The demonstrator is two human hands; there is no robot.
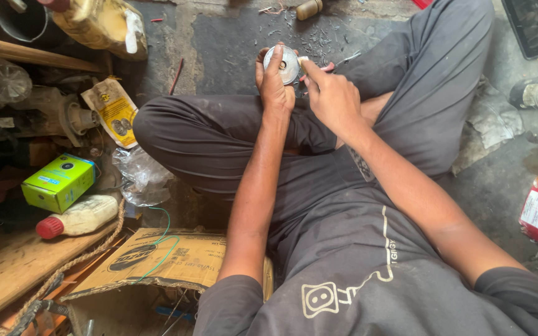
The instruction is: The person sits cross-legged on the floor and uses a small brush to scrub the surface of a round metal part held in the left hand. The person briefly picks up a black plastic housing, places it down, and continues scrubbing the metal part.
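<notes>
1. Both hands are raised together above the crossed legs of a seated person; the left hand (pixel 273 81) is closed around a round, flat metal disc (pixel 283 63), gripped at its rim with the fingers wrapped behind it.
2. A dull silver, slightly scuffed face with a small dark hole at its centre is shown by the disc, which is held upright and turned toward the camera.
3. The right hand (pixel 332 94) is curled shut on a small pale, blunt-ended piece (pixel 302 61), pinched between thumb and forefinger and pressed against the right edge of the disc.
4. What the pale piece is made of cannot be told.
5. Loose, dusty dark grey trousers (pixel 231 146) are worn, with a matching shirt bearing a pale printed outline.
6. A rough, stained concrete floor (pixel 231 56) lies under the legs, scattered near the hands with fine metal shavings.
7. At the left, a glossy green cardboard box (pixel 59 182) is seen beside a cream plastic bottle with a red cap (pixel 77 218), both lying on their sides.
8. Crumpled clear plastic wrap (pixel 141 177) is found just beside the knee.
9. A torn brown corrugated carton (pixel 157 261) with a thin green wire over it sits below, next to a frayed rope (pixel 63 270) and a worn wooden plank (pixel 7 264).
</notes>
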